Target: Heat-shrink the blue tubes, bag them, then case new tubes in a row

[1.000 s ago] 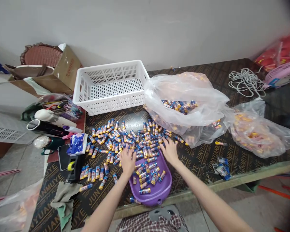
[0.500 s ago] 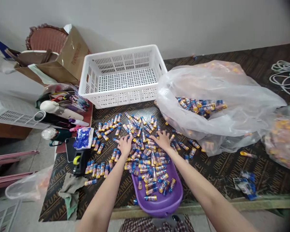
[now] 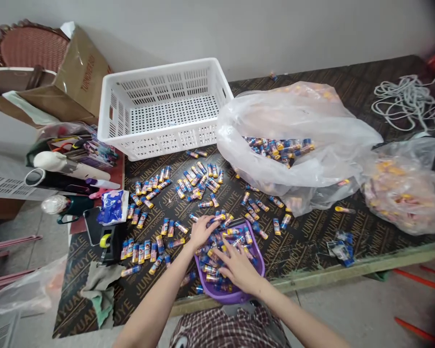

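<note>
A purple basin (image 3: 260, 258) at the table's front edge holds many small cylindrical tubes (image 3: 213, 279) with blue and yellow ends. My right hand (image 3: 241, 268) lies over the tubes inside it, fingers spread and touching them. At the basin's back left rim, my left hand (image 3: 202, 233) rests with fingers stretched over tubes, the fingertips beside one tube (image 3: 217, 218). Whether the left fingers grip any tube is hard to see. More loose tubes (image 3: 199, 181) are scattered on the dark board behind and to the left.
A white perforated crate (image 3: 166, 137) stands at the back. Right of it lies a big clear plastic bag (image 3: 304, 174) of tubes, then another bag (image 3: 406, 193). Flasks (image 3: 68, 166), a tape dispenser (image 3: 110, 244) and a cloth (image 3: 103, 290) sit left. White rope (image 3: 406, 101) lies far right.
Both hands have moved toward me, from the pile behind the basin to its rim and inside. Tubes from that pile are now in the basin, baring some board. The view has shifted right.
</note>
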Available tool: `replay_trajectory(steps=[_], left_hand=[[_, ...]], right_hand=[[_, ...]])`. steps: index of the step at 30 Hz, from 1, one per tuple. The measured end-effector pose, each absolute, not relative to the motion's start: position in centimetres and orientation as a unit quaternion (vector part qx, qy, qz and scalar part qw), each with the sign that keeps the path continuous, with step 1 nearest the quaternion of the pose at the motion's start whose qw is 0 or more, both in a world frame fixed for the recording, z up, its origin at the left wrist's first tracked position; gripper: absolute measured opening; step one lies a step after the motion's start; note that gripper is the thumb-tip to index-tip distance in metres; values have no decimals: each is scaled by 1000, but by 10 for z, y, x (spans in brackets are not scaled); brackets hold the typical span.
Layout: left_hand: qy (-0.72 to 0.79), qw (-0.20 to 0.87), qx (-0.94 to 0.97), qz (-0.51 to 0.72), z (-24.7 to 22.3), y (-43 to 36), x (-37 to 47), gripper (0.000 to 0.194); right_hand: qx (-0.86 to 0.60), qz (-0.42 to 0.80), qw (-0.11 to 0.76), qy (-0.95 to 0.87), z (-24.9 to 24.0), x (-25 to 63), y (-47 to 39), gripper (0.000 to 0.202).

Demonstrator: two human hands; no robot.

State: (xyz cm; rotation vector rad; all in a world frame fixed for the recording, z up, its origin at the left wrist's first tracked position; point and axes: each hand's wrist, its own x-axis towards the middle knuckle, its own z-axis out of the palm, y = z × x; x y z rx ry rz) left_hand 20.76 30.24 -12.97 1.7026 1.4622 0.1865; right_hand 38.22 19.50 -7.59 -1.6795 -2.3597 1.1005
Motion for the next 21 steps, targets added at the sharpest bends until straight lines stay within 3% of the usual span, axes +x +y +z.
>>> replay_trajectory(steps=[3, 5, 8, 10, 17, 21], left_hand=[[567, 423, 706, 42, -124, 285, 220, 46], [559, 403, 725, 18, -122, 271, 227, 45], [533, 372, 760, -3, -115, 250, 236, 41], [512, 356, 782, -6, -107, 238, 242, 39], [520, 301, 798, 52, -57, 205, 275, 33], [499, 314, 802, 96, 11, 209, 297, 39]], right_hand=[[-714, 290, 75, -633, -77, 412, 159, 56], [-800, 327, 99, -493, -91, 428, 138, 67], [-779, 516, 135, -332, -116, 437, 114, 72], [-752, 576, 177, -268, -126, 434, 105, 67], [-732, 579, 287, -215, -109, 443, 92, 73], [-717, 568, 316, -251, -59, 473, 109, 76]])
